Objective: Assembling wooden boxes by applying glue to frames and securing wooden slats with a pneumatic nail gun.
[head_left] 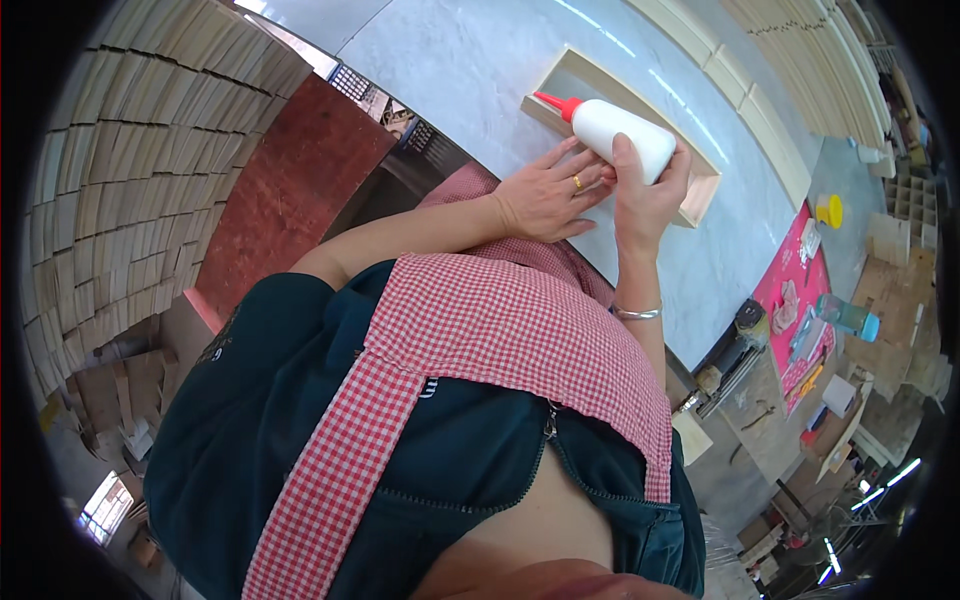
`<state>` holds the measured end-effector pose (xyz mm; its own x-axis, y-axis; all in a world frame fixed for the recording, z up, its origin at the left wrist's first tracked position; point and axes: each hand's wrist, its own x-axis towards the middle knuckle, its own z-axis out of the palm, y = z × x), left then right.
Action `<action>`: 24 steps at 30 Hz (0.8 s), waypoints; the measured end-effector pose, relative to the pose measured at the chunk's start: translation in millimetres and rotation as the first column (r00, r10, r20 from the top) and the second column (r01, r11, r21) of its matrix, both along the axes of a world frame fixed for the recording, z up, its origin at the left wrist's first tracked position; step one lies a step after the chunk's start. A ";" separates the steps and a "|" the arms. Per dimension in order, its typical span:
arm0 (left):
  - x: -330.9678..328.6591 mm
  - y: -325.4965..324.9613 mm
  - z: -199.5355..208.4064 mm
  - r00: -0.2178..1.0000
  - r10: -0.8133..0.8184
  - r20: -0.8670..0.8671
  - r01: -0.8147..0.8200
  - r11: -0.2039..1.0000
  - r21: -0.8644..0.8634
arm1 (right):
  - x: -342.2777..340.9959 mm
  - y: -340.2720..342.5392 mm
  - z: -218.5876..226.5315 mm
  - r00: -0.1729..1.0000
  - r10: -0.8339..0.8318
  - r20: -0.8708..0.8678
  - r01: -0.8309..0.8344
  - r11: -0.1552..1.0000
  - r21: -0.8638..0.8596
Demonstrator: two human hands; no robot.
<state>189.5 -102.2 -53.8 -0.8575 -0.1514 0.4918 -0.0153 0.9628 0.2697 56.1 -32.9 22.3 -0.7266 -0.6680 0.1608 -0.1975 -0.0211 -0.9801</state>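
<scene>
A white squeeze bottle [627,137] with a red cap and pointed red nozzle lies tilted in my right hand [648,200], whose fingers and thumb are wrapped round its base end. The nozzle points up and to the left, above a long shallow box of pale wood [704,190] on the grey marbled tabletop [450,70]. Part of the box is hidden behind the bottle and hand. My left hand [548,198], with a ring on one finger, rests over the table's near edge. Its fingers are spread and hold nothing, close beside my right hand's fingers.
Long pale wooden strips [745,95] lie along the table's far right. Tall stacks of wooden slats [150,130] stand at the left by a reddish-brown board [290,170]. To the right are a yellow tub [829,210], a pink mat [790,262] and a blue-capped bottle [848,318].
</scene>
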 end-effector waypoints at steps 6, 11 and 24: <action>0.9 -0.1 0.3 1.000 -0.011 0.006 0.011 1.000 0.014 | 6.7 -9.2 18.2 0.995 0.007 0.104 -0.014 0.998 0.067; 1.0 -1.0 0.4 1.000 -0.010 -0.001 0.010 1.000 0.011 | 1.5 -17.6 16.1 0.993 -0.010 0.115 0.005 0.999 0.046; -2.1 -0.5 2.8 0.999 -0.021 -0.027 0.022 0.999 0.045 | -19.4 -57.4 26.9 0.987 -0.148 0.062 0.145 0.988 0.048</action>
